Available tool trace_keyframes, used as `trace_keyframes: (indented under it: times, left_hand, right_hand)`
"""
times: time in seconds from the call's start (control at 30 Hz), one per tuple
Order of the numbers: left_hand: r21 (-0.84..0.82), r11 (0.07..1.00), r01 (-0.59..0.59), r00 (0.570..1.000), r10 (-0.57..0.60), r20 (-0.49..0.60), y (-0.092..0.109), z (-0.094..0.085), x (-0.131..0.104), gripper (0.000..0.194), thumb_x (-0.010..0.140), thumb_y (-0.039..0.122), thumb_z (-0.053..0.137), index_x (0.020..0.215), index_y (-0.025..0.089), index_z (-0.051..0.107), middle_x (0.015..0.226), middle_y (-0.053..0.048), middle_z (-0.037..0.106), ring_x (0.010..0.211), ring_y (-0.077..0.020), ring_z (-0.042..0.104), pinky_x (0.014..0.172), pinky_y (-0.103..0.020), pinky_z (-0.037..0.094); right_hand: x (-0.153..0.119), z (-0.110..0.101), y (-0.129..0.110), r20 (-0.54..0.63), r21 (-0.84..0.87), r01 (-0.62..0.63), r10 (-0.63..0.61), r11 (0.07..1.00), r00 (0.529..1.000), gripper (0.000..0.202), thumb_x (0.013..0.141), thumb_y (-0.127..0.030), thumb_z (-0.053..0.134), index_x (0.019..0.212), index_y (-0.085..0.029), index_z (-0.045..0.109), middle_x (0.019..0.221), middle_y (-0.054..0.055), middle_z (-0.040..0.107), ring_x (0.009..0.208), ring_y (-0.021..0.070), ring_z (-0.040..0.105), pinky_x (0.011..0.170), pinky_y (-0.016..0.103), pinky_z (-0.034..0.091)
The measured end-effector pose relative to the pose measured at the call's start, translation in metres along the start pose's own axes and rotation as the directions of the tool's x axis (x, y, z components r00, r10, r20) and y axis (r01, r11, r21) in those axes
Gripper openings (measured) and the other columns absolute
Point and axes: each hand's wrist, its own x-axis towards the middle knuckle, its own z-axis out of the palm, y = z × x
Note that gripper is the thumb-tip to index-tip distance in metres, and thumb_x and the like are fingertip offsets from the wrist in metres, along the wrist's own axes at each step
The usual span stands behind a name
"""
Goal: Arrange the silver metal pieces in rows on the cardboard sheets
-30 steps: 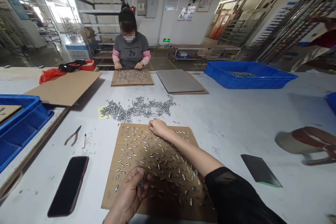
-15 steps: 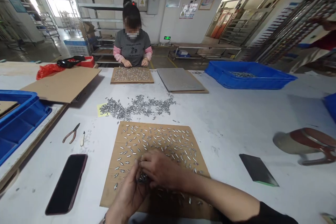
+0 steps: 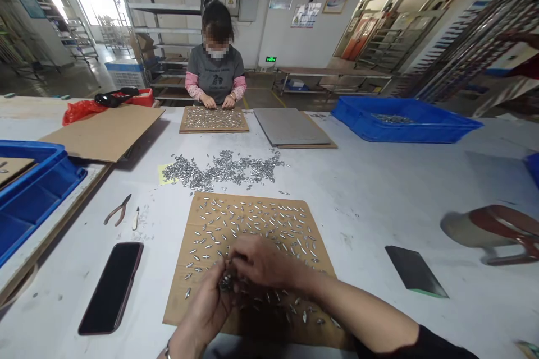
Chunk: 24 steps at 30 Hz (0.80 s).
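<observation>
Over the middle of a brown cardboard sheet (image 3: 181, 305), my left hand (image 3: 213, 297) is cupped around a clump of small shiny metal pieces (image 3: 226, 282). My right hand (image 3: 259, 261) reaches in from the right, its thumb and fingers pinched together beside the left fingertips. What the right fingers hold, if anything, is too small to make out. Many pointed, leaf-shaped metal pieces (image 3: 297, 228) lie spaced out on the cardboard. Beyond its far edge spreads a loose heap of the same pieces (image 3: 227, 171), partly over a yellow paper (image 3: 164, 175).
Left of the cardboard lie a phone (image 3: 112, 289), pliers (image 3: 118, 210) and a small knife (image 3: 135, 219). To the right are a dark flat block (image 3: 416, 271) and a brown-lidded jug (image 3: 492, 227). Blue trays (image 3: 404, 132) stand farther off. A co-worker (image 3: 216, 67) works at another board opposite.
My right hand has shifted slightly, still close to the left. Across the table, the co-worker's hands have come closer together. The view has tilted a little.
</observation>
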Motion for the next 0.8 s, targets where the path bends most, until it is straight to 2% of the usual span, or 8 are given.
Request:
trace_keyframes:
  times: [0.07,0.17,0.23,0.37,0.5,0.63,0.73,0.8]
  left_hand:
    - [0.022,0.999,-0.048,0.997,0.049,-0.058,0.004,-0.003,0.001,0.024,0.077,0.031,0.084,0.090,0.016,0.071,0.083,-0.002,0.069,0.068,-0.0108,0.058,0.065,-0.024,0.044]
    - [0.092,0.994,-0.067,0.995,0.073,-0.061,0.007,-0.004,0.000,0.030,0.071,0.026,0.088,0.092,0.016,0.070,0.085,-0.003,0.070,0.065,-0.0086,0.056,0.059,-0.020,0.040]
    - [0.129,0.990,-0.052,0.997,0.060,-0.057,0.006,-0.003,-0.001,0.034,0.069,0.031,0.090,0.091,0.016,0.068,0.087,-0.005,0.072,0.061,-0.0072,0.055,0.053,-0.018,0.035]
    - [0.164,0.986,-0.033,0.997,0.044,-0.060,-0.002,-0.006,-0.001,0.039,0.071,0.042,0.089,0.085,0.016,0.063,0.083,-0.005,0.071,0.053,-0.0036,0.047,0.046,-0.016,0.024]
    - [0.162,0.987,-0.005,0.996,0.018,-0.082,-0.005,-0.011,0.000,0.041,0.072,0.047,0.087,0.084,0.016,0.063,0.079,-0.005,0.071,0.049,-0.0032,0.044,0.043,-0.017,0.020]
    - [0.112,0.994,-0.004,0.996,0.014,-0.091,0.000,-0.011,0.000,0.042,0.071,0.046,0.088,0.092,0.015,0.068,0.084,-0.007,0.072,0.058,-0.0083,0.057,0.048,-0.018,0.034]
    - [0.070,0.997,-0.021,0.999,0.025,-0.046,0.005,-0.006,-0.003,0.045,0.075,0.048,0.084,0.099,0.012,0.071,0.091,-0.011,0.074,0.064,-0.0128,0.063,0.052,-0.022,0.041]
    - [0.054,0.998,-0.018,0.999,0.020,-0.038,0.006,-0.004,-0.005,0.046,0.079,0.049,0.081,0.105,0.013,0.070,0.094,-0.012,0.074,0.067,-0.0148,0.065,0.052,-0.023,0.041]
  right_hand:
    - [0.016,-0.010,0.021,-0.120,0.004,-0.112,0.112,0.994,0.986,0.018,0.096,-0.018,0.054,0.087,-0.018,0.069,0.084,0.003,0.069,0.078,0.0156,0.059,0.073,0.027,0.041]
    - [0.048,-0.026,0.055,-0.254,-0.041,-0.359,0.338,0.932,0.906,0.027,0.101,-0.020,0.047,0.090,-0.015,0.072,0.093,0.009,0.070,0.086,0.0184,0.061,0.077,0.029,0.043]
    - [0.069,-0.028,0.072,-0.252,-0.067,-0.446,0.418,0.892,0.873,0.025,0.100,-0.020,0.049,0.095,-0.014,0.073,0.100,0.011,0.070,0.092,0.0191,0.062,0.081,0.028,0.044]
    - [0.097,-0.014,0.085,-0.199,-0.119,-0.507,0.480,0.853,0.854,0.024,0.101,-0.022,0.051,0.101,-0.015,0.075,0.107,0.012,0.071,0.097,0.0198,0.063,0.082,0.027,0.043]
    - [0.105,-0.006,0.088,-0.155,-0.175,-0.542,0.520,0.822,0.840,0.022,0.099,-0.021,0.053,0.099,-0.015,0.075,0.108,0.013,0.072,0.094,0.0211,0.065,0.079,0.028,0.043]
    - [0.097,-0.019,0.085,-0.174,-0.174,-0.528,0.501,0.832,0.848,0.023,0.098,-0.019,0.052,0.098,-0.014,0.074,0.105,0.013,0.072,0.092,0.0204,0.064,0.080,0.028,0.043]
    - [0.073,-0.023,0.063,-0.237,-0.093,-0.395,0.365,0.914,0.900,0.026,0.101,-0.022,0.048,0.099,-0.016,0.073,0.100,0.011,0.071,0.092,0.0200,0.062,0.082,0.029,0.043]
    - [0.047,-0.017,0.038,-0.178,-0.054,-0.218,0.206,0.974,0.962,0.029,0.103,-0.024,0.045,0.092,-0.017,0.071,0.096,0.008,0.070,0.088,0.0187,0.061,0.080,0.029,0.043]
